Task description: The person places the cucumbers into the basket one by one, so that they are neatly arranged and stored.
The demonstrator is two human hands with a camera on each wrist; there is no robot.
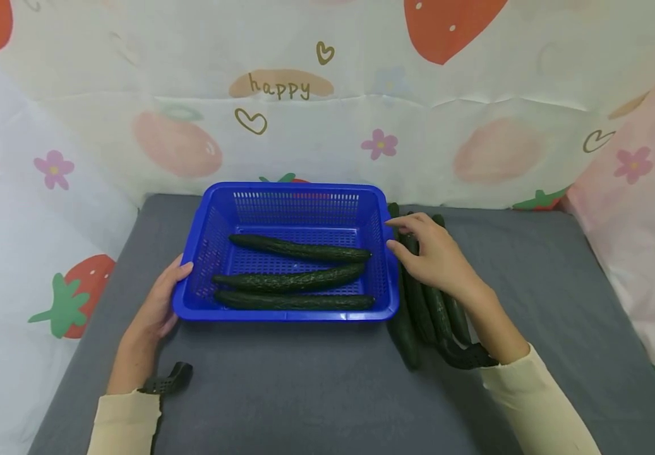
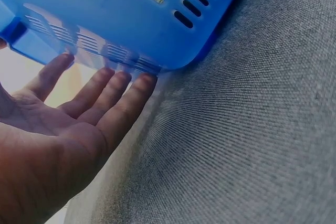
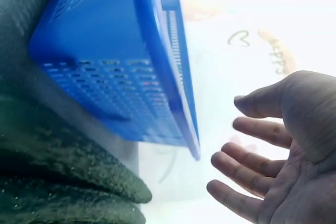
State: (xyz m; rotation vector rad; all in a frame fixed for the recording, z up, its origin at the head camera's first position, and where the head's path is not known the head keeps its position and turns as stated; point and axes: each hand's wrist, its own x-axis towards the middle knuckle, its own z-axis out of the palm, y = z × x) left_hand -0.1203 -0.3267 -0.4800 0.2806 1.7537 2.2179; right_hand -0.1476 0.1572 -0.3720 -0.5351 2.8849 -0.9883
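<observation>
Centrally, blue basket (image 1: 287, 315): we find it between the two hands, long side facing the wearer, moulded in smooth, shiny plastic, rectangular with rounded corners and a broad rim; rows of slots pierce the walls, a fine lattice the floor.
Cucumbers inside (image 1: 295, 281): three, long, slender and dark green, the skin wrinkled and bumpy; all lie lengthwise across the basket, the two nearer ones close together, the farther one a little apart, the middle one slightly bowed.
Left hand (image 1: 160, 300): we see it holding the basket's left short side, thumb over the rim, fingertips against the slotted outer wall.
Right hand (image 1: 435, 253): fingers loosely spread and gripping nothing, thumb apart from them; it hovers just beside the right rim, and the right wrist view shows us a gap between them.
Cucumbers outside (image 1: 403, 338): at least four, side by side right of the basket, pointing away from the wearer; the right hand hangs above and partly hides them.
Table cloth (image 1: 304, 392): grey, with a fine woven texture we make out up close.
Sleeves (image 1: 125, 423): cream, ending near dark wrist bands (image 1: 174, 379).
Backdrop (image 1: 418, 170): pale, creased sheeting printed with strawberries, flowers, hearts and "happy".
</observation>
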